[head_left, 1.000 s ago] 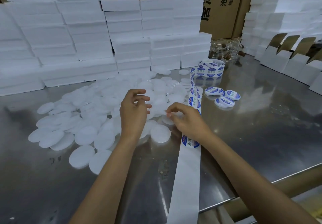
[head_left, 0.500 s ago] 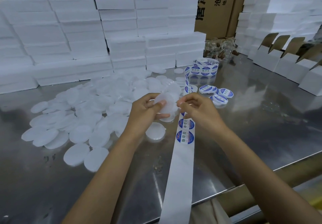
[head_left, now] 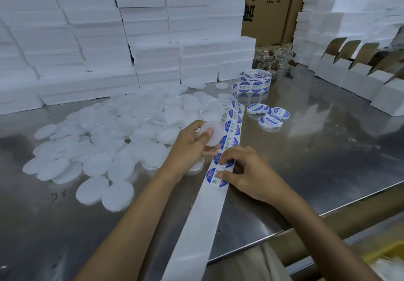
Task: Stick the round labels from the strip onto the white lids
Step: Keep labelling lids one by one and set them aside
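The person's left hand point(head_left: 192, 145) is gripping one bare white lid point(head_left: 211, 133), thumb across its face and fingers curled behind it, holding it raised just left of the label strip point(head_left: 232, 125). The right hand point(head_left: 249, 171) is working on the strip itself, its fingertips point(head_left: 220, 160) pinching at the edge of a round label point(head_left: 225, 160) while the thumb is pressing on the lowest label point(head_left: 216, 179) below it; whether the label is already lifting off the backing cannot be told.

Below those two labels the strip is running on as bare backing point(head_left: 196, 226) toward the table edge, so a run of labels appears to be used up already. To the strip's right, a few labelled lids point(head_left: 270, 114) are lying in a small cluster on the steel table point(head_left: 328, 149). To the strip's left, a large heap of unlabelled lids point(head_left: 113, 140) is waiting, and above it the strip is leading back to a label roll point(head_left: 255, 79) with many labels left. Judging from this, the job is only just underway, with most lids yet to do.
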Demonstrator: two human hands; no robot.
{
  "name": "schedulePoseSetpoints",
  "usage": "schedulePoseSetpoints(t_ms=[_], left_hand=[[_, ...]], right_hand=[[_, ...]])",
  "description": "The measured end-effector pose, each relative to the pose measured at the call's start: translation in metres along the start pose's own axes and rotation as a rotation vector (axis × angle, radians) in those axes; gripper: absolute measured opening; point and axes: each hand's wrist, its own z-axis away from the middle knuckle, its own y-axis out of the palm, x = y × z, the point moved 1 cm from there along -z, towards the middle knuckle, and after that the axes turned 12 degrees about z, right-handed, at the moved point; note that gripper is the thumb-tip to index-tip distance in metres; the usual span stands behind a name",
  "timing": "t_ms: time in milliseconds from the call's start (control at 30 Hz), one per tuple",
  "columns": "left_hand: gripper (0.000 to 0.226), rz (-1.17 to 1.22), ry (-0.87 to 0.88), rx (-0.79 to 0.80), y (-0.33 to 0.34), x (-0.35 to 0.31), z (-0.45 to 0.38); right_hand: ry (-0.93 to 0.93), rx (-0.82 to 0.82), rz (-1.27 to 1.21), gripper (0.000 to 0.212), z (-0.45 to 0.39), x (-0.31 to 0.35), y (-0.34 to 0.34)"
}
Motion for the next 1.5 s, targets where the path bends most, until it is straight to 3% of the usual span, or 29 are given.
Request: schedulePoseSetpoints(t_ms=[167,367,700,800,900,1033,1167,1267,1500], left_hand=[[0.023,0.009,-0.026,0.107,0.008,-0.001,0.005],[0.026,-0.044,-0.048,0.121,0.008,-0.003,0.005],[0.022,-0.134,-0.025,0.147,0.008,-0.001,0.005],[0.022,-0.170,-0.024,0.145,0.007,-0.001,0.005],[0.024,-0.216,-0.023,0.124,0.006,0.000,0.004],[0.022,0.056,-0.136,0.035,0.006,-0.001,0.003],[0.035,0.346,-0.108,-0.079,-0.004,-0.006,-0.002],[0.041,0.528,-0.116,-0.037,-0.011,-0.010,-0.002],[0.036,0.753,-0.183,-0.080,-0.014,-0.015,-0.004]], right_hand=[[0.008,-0.035,0.010,0.013,0.004,0.004,0.005],[0.016,-0.168,0.000,0.014,0.009,0.005,0.010],[-0.191,-0.339,0.020,0.013,0.012,0.013,0.004],[-0.090,-0.276,-0.302,0.008,0.014,0.015,0.002],[0.075,-0.241,-0.912,0.007,0.015,0.016,-0.006],[0.175,-0.268,-1.237,0.012,0.004,0.011,-0.021],[0.216,-0.271,-1.138,0.018,-0.018,0.011,-0.027],[0.235,-0.300,-1.009,0.020,-0.038,0.021,-0.022],[0.162,-0.310,-0.768,0.027,-0.067,0.037,0.004]])
